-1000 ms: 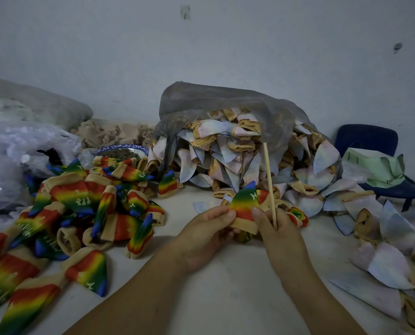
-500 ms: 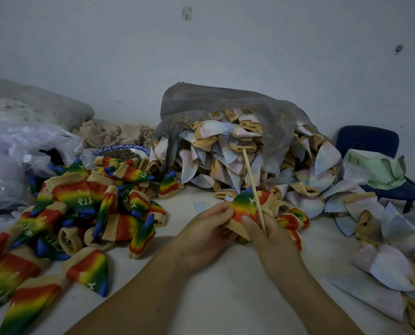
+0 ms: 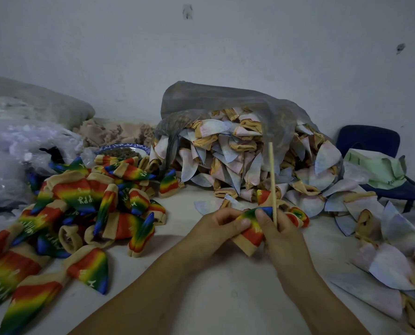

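A white table (image 3: 225, 298) stood against a bare, pale wall (image 3: 225, 44), with a blue chair (image 3: 368, 141) off at the right end. Just above the tabletop, near its middle, the rainbow sock (image 3: 254, 234) sat between both hands. The left hand (image 3: 213, 228) pinched its left side, and the right hand (image 3: 281, 235) gripped the other side together with a thin wooden stick (image 3: 272, 180) that stood upright. Behind them a grey plastic bag (image 3: 225, 100) lay open, spilling pale socks (image 3: 225, 151). A blue-rimmed bowl (image 3: 121, 151) held something dark.
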`<action>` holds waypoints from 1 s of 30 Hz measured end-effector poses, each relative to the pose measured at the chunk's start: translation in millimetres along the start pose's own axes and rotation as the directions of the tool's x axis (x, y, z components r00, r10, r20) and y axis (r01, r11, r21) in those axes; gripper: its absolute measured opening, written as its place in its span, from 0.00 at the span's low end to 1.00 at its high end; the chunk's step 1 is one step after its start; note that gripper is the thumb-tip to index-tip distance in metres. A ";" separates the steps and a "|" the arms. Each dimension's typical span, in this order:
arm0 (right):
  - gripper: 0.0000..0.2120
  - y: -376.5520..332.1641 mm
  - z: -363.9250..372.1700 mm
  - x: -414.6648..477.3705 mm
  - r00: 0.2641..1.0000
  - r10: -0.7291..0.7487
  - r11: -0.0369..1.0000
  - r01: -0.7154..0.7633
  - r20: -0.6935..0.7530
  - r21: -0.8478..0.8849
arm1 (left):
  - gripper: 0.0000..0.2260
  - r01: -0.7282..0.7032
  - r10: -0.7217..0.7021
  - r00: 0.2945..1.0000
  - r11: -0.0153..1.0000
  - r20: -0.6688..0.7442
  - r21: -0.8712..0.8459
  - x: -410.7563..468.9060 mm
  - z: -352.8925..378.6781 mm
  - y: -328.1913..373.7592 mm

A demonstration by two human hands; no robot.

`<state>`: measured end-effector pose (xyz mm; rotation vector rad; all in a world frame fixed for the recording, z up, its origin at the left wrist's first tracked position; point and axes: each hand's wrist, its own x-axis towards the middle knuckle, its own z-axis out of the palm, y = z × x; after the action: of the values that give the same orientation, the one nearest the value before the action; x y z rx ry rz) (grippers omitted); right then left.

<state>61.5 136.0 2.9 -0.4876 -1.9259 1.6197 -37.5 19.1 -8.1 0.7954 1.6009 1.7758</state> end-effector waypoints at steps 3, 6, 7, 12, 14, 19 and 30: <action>0.05 0.2 -3.6 3.7 0.995 0.085 0.986 -0.079 -0.042 0.146 | 0.08 0.003 -0.006 0.999 0.997 0.046 0.074 -1.5 -1.1 1.2; 0.06 0.7 -4.5 4.7 0.990 0.136 0.961 -0.122 -0.038 0.249 | 0.14 -0.009 0.005 1.000 0.990 0.026 0.142 -1.2 -0.1 -0.6; 0.06 1.9 -3.5 4.7 0.987 0.150 0.957 -0.130 -0.057 0.259 | 0.14 -0.018 0.015 1.000 0.985 0.019 0.170 -1.2 0.3 -1.8; 0.05 7.1 5.2 2.4 0.947 0.194 0.951 -0.118 -0.255 0.286 | 0.17 -0.074 0.072 0.997 0.946 0.019 0.316 -4.8 7.1 1.4; 0.06 8.3 7.9 1.5 0.933 0.183 0.956 -0.096 -0.309 0.277 | 0.16 -0.075 0.066 0.997 0.940 0.037 0.333 -3.5 9.1 1.8; 0.06 10.9 8.8 3.3 0.945 0.157 0.965 -0.085 -0.288 0.247 | 0.21 -0.066 0.064 0.998 0.955 0.014 0.288 -2.1 4.6 -3.7; 0.16 17.3 -0.2 5.9 0.966 0.133 0.986 -0.105 -0.223 0.132 | 0.31 -0.213 0.111 0.876 0.962 -0.470 -0.170 11.6 -31.0 4.0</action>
<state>55.7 143.1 -12.8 -0.7212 -1.6458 1.6610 -68.9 8.3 -6.4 0.4337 1.6160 2.3486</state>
